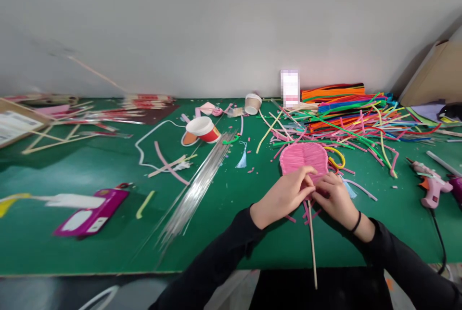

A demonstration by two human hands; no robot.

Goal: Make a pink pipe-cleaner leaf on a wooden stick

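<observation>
A pink heart-shaped fan (303,157), covered with rows of pink pipe cleaners, lies flat near the front of the table. From its lower end a thin wooden stick (312,247) runs toward me past the table edge. My left hand (283,198) is closed, thumb and fingers pinching at the fan's lower edge. Beside it my right hand (337,202) is closed too, its fingertips at the same spot and nearly touching the left ones. Whatever small piece sits between the fingertips is hidden. Loose pink pipe-cleaner ends (290,219) stick out below the hands.
A heap of coloured pipe cleaners (339,117) lies behind the fan. At right is a pink glue gun (431,185) with its cord. Leftward are a bundle of metal wires (202,187), a paper cup (207,129), a blue tassel (242,157) and a purple phone-like object (92,213).
</observation>
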